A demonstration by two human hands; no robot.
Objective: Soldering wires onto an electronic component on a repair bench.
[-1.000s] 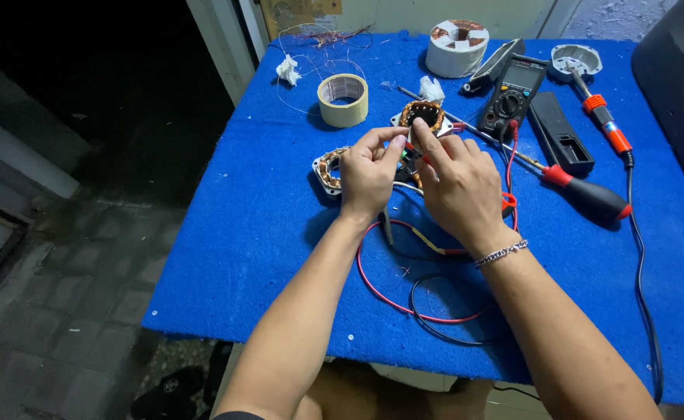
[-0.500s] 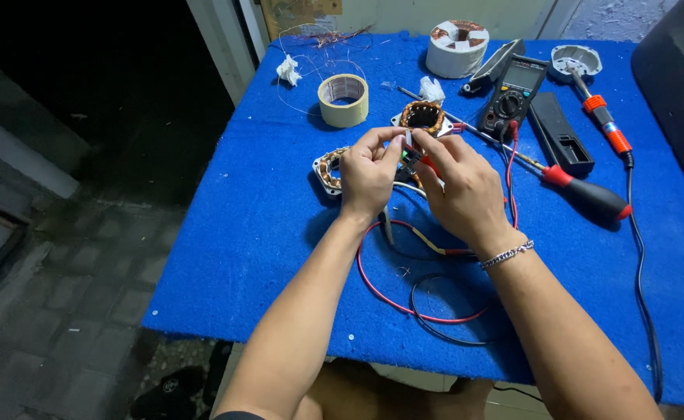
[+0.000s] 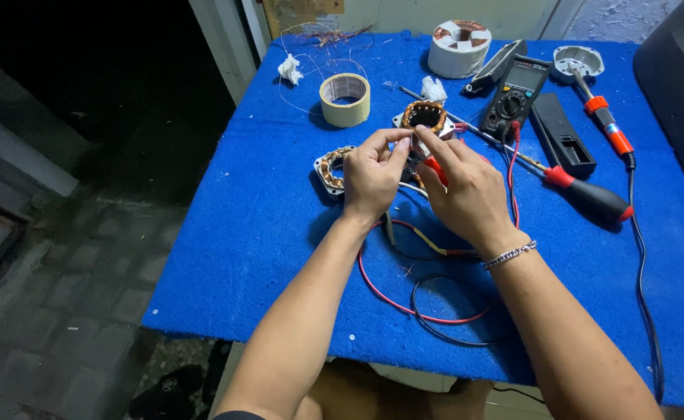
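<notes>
My left hand and my right hand meet over the middle of the bench, which is covered in blue cloth. The fingertips of both hands pinch together at one spot, just in front of a small motor coil wound with copper wire. What sits between the fingertips is too small to make out; it may be a thin wire end. My right hand also has a red-handled tool tucked under its fingers, only its red part showing. So both hands are clenched in a fine pinch, but on what exactly I cannot tell.

A second coil ring lies just left of my left hand, partly hidden by it. Below my wrists a red wire and a black wire loop across the cloth toward the near edge.

Toward the far edge stands a roll of tape, with a crumpled bit of white paper near the far left corner. A white spool sits at the far edge. To the right of the coil lie a meter, a black flat case, and a screwdriver with a red and black handle. A soldering iron lies near the right edge.
</notes>
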